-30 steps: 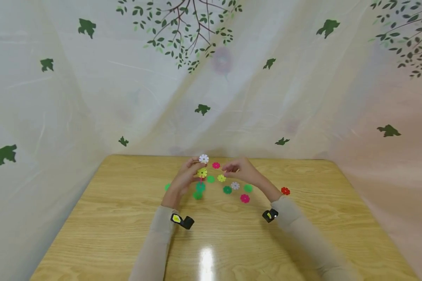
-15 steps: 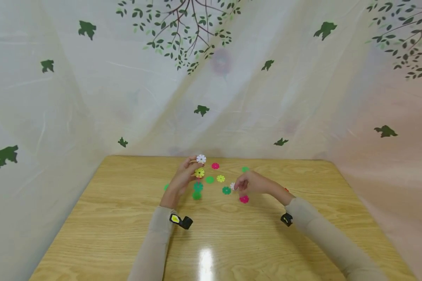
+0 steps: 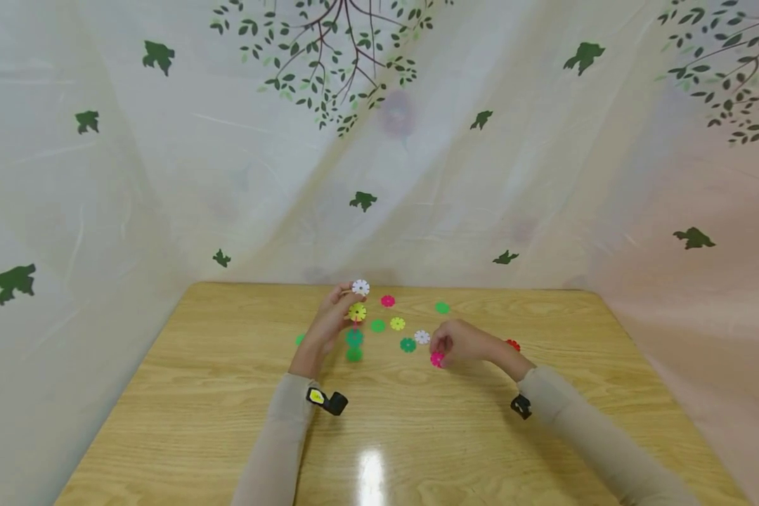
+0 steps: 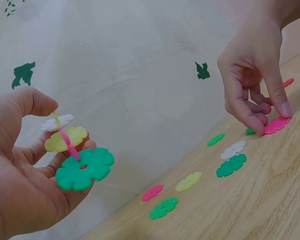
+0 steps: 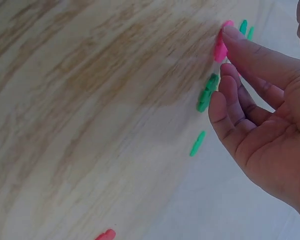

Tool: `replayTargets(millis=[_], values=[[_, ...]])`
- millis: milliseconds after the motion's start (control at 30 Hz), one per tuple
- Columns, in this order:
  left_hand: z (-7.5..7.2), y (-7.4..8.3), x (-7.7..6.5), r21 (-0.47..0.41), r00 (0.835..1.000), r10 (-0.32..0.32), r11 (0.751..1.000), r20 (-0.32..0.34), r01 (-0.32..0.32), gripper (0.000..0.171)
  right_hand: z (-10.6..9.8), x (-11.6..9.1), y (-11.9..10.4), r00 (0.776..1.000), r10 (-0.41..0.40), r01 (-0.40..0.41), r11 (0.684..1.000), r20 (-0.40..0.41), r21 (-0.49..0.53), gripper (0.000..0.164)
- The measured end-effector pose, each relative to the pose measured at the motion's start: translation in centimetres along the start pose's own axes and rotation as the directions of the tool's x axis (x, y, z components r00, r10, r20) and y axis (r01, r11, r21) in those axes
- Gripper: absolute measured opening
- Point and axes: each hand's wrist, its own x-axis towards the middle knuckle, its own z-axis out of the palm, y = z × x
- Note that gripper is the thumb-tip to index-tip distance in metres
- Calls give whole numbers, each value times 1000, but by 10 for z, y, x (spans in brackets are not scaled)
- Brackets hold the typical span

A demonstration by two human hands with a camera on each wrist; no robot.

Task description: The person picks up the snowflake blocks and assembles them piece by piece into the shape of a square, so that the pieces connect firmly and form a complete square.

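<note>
Raised over the table, my left hand [image 3: 325, 323] holds a chain of joined flower-shaped plastic discs. A white disc [image 4: 65, 120], a yellow disc [image 4: 55, 144], a pink disc [image 4: 69, 142] seen edge-on and a teal disc [image 4: 97, 162] make it up; a thin yellow edge shows at the fingertip. On the right, my right hand [image 3: 464, 341] pinches a loose pink flower disc [image 4: 276, 126] between thumb and forefinger at the tabletop. The thumb covers part of that disc in the right wrist view, and the other fingers are curled.
Between the hands lie loose flower discs: a white one [image 3: 422, 337], a dark green one [image 3: 407, 345], a yellow one [image 3: 398, 323], a pink one [image 3: 388, 301] and a green one [image 3: 378, 326]. A red disc [image 3: 513, 345] lies past the right wrist. Printed cloth [image 3: 278, 176] hangs behind the table.
My right hand has come away from beside the left hand, moving right and nearer to me, down to the loose pink disc. The left hand stays nearly still with the chain.
</note>
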Motion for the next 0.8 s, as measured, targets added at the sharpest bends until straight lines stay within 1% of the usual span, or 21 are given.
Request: replayTargets(millis=[167,300,467,567,700,800], values=[[2,0,1,-17,1000,-18,1000,-26,18,26,2,1,0,1000,10,-9,1000,-15,28,19],[2,1,1,-21,999,-22,1000,-28,22,27,2,4,-1,1000,15,-13,997,-20,73,19],[2,1,0,-33,999,-12,999,-32,11,23,0,10,-4,1000,-15,17,994,-25,111,15],[3,0,1,-41,999,-5,999,-46,3,18,-2,16,-6,997,-39,45,993,-60,111,13],[4,0,1,-52,998,-1,999,-62,-2,13,-5,25,-10,993,-40,55,990,-112,134,13],[6,-1,1,-62,999,-2,998,-54,-2,12,-5,32,-13,987,-44,70,984,-156,163,11]])
